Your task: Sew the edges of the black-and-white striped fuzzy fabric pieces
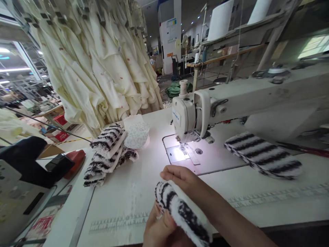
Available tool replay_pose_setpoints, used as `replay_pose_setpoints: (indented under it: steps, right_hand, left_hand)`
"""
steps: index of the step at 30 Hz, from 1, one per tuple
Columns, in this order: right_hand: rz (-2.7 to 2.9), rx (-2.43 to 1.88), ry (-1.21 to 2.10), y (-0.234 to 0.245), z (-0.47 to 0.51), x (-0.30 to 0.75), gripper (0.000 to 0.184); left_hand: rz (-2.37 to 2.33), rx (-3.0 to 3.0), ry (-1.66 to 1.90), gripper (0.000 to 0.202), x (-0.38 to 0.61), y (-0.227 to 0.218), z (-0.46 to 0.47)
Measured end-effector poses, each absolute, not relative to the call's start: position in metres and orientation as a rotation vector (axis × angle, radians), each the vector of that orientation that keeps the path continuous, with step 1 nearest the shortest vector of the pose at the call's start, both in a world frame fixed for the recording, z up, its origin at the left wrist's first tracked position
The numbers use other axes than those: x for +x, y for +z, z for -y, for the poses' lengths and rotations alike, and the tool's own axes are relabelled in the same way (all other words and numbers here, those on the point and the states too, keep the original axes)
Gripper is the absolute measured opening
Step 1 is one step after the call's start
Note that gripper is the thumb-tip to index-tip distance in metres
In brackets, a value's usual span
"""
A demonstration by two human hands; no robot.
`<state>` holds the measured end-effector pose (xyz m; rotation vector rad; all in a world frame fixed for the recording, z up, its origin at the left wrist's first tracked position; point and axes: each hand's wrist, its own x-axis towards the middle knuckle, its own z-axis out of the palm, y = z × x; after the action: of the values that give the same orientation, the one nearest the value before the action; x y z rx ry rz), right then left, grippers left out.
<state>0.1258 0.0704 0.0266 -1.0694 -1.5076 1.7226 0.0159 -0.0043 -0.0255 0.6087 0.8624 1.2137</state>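
Observation:
A black-and-white striped fleecy fabric piece [183,214] is held over the table's front edge. My left hand [160,226] grips its near left side, thumb on top. My right hand [180,176] is closed at its upper end, with fingers bent and partly hidden behind the fabric. Just beyond my hands stands a sewing machine [189,115], its lamp lighting the needle area. To the left lies a crumpled pile of striped fleecy pieces [109,154]. A pale spotted fabric piece [137,133] rests beside that pile. Right of the needle, another stack of striped pieces [264,156] lies flat.
Cream garments [102,68] hang in a dense row behind the table's left side. A printed ruler scale [118,221] runs along the white tabletop [123,199]. At the far left are a red object [75,163] and a dark device. White thread cones [221,20] stand above the machine.

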Motion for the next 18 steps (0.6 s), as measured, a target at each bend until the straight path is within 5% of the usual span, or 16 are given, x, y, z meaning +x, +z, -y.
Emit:
replay_pose_setpoints:
  steps: [9,18]
  right_hand:
    - [1.437,-1.005,1.673,0.024,-0.073,0.129,0.029]
    - [1.510,-1.229,0.982,0.018,-0.060,0.182,0.029]
  left_hand:
    - [-0.684,0.506,1.248,0.046,0.023,-0.011,-0.011]
    - [-1.142,0.629,1.523,0.034,0.002,-0.020,-0.003]
